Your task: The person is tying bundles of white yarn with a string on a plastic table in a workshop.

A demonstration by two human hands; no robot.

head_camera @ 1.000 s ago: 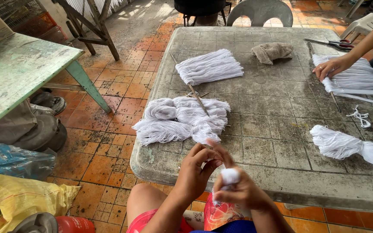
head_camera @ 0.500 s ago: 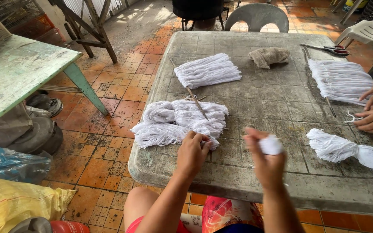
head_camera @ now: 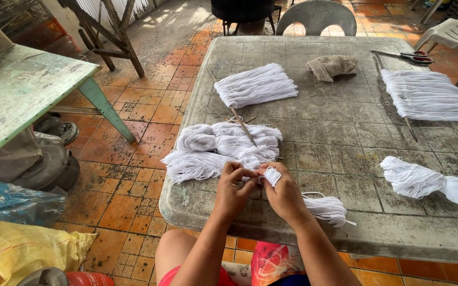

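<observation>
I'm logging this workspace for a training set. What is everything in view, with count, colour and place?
grey table: one, worn, centre.
white yarn bundles: five. One flat at upper middle, a heap at the near left, one flat at far right, one tied at the right edge, one small bundle in the hands.
thin sticks: two, one by the heap, one by the right bundle.
rag: one, brown, top middle.
scissors: one pair, red-handled, top right.
chairs: two, grey, white, beyond the table.
green table: one, left.
yellow sack: one, lower left floor.
left hand: pinching the small bundle.
right hand: gripping it.
</observation>
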